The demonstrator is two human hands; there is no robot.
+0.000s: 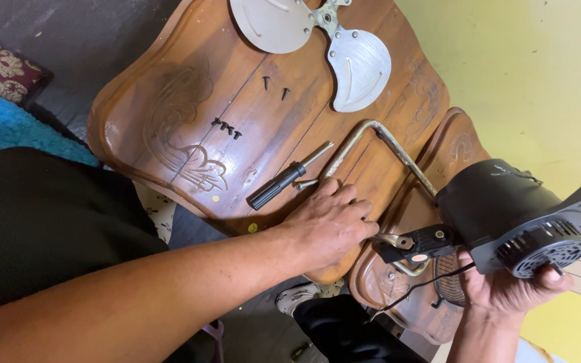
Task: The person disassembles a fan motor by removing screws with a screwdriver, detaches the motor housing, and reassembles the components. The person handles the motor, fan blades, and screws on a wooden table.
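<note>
Right hand (506, 286) holds black fan motor (516, 215); left hand (327, 222) apparently on bent metal bracket (384, 144).

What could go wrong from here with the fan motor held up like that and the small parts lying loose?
1. The right hand alone holds the black motor housing beyond the wooden table edge; a slip could drop it.
2. The black cable hangs below the motor and might snag.
3. The left hand rests by the metal bracket near the screwdriver; a nudge could scatter the loose screws.
</note>
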